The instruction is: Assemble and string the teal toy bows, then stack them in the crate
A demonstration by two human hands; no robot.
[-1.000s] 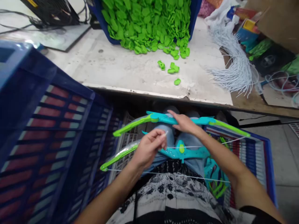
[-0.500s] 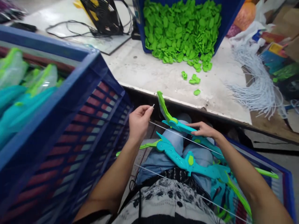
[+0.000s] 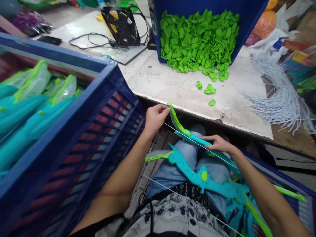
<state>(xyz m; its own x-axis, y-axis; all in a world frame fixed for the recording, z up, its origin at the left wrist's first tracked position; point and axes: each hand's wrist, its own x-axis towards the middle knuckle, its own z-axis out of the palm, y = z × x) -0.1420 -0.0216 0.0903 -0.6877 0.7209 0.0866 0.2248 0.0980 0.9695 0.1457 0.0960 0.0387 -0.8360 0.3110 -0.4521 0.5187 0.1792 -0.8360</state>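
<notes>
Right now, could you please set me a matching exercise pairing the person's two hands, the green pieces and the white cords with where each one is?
Things:
1. left hand
2. right hand
3. green pieces
4. white cords

Places:
A. spilling from the blue bin onto the table
B. pinching the string at the green tip of the bow
C. bunched at the table's right end
D. laid on the bow's teal middle

Pairs: 1-B, 2-D, 3-A, 4-C.

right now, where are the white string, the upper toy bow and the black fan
white string (image 3: pixel 171 127), head view, taut stretch near the pinch
toy bow (image 3: pixel 176 120), head view, its green upper limb
black fan (image 3: pixel 122 26), head view, middle of the grille
</notes>
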